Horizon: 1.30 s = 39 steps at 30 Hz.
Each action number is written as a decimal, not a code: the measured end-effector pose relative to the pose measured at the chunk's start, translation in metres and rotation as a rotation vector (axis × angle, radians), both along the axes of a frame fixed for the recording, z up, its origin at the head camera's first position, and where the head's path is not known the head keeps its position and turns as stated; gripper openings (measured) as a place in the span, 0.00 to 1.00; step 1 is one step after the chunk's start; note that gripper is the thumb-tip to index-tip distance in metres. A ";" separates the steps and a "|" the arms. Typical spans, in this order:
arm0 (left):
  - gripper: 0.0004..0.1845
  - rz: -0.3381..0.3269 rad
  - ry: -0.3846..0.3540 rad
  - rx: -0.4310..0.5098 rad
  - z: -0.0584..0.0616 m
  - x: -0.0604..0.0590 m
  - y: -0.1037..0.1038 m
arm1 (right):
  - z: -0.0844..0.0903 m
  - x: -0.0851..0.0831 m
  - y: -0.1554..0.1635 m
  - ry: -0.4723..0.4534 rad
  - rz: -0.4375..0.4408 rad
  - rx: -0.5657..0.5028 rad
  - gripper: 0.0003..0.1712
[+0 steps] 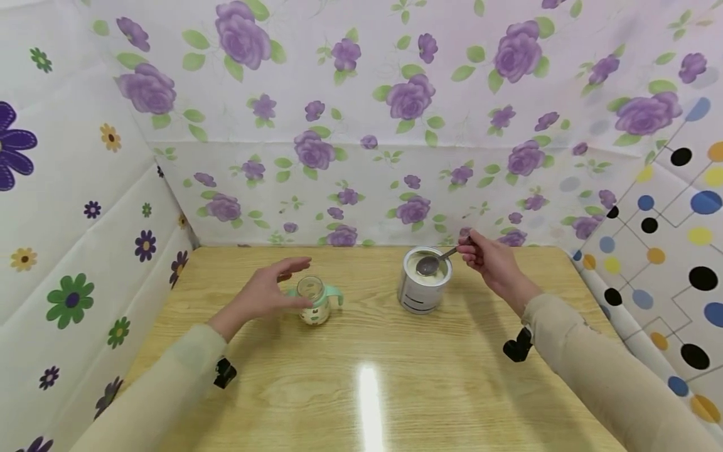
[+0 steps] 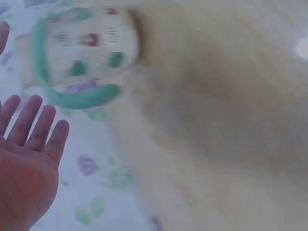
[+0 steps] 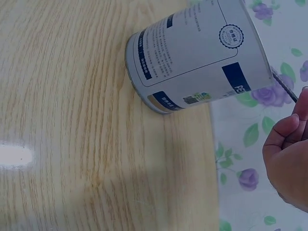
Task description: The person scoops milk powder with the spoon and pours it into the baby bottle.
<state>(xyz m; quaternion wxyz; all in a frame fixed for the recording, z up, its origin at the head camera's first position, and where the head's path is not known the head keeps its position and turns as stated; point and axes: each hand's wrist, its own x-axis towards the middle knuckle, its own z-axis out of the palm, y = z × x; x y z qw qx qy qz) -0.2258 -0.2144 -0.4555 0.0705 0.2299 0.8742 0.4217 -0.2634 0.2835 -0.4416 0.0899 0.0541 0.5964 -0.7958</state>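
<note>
My right hand [image 1: 498,263] pinches the handle of a metal spoon [image 1: 427,266], whose bowl lies within the mouth of an uncovered can [image 1: 418,296] of pale powder. In the right wrist view the can [image 3: 192,57] shows its printed side; its rim hides the spoon's bowl. To the left, a small baby bottle [image 1: 314,312] with green handles stands on the table with its top uncovered. My left hand [image 1: 265,292] reaches around its left side, fingers spread and thumb overlapping it in the head view. The left wrist view shows the open palm [image 2: 24,178] beside the bottle [image 2: 91,43].
The wooden table [image 1: 316,389] carries both containers, with a gap between them. A flowered cloth [image 1: 361,144] hangs behind the table's far edge. Patterned cloths also line the left and right sides.
</note>
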 end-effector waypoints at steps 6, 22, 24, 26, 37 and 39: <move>0.48 -0.035 0.043 -0.013 0.038 0.003 0.029 | -0.005 0.003 -0.003 0.005 0.004 0.019 0.19; 0.57 -0.006 -0.002 0.015 0.031 -0.009 0.156 | -0.010 0.005 -0.010 -0.011 0.017 -0.003 0.17; 0.59 0.007 -0.029 0.028 0.025 -0.010 0.170 | -0.010 0.005 -0.011 -0.015 0.013 -0.006 0.17; 0.60 0.022 -0.052 0.047 0.018 -0.012 0.183 | -0.011 0.005 -0.011 -0.020 0.008 -0.009 0.16; 0.61 0.061 -0.100 0.151 -0.032 -0.022 0.213 | -0.015 0.005 -0.018 -0.023 -0.008 0.019 0.15; 0.61 0.064 -0.098 0.176 -0.039 -0.024 0.218 | -0.015 0.006 -0.016 -0.014 -0.006 0.021 0.16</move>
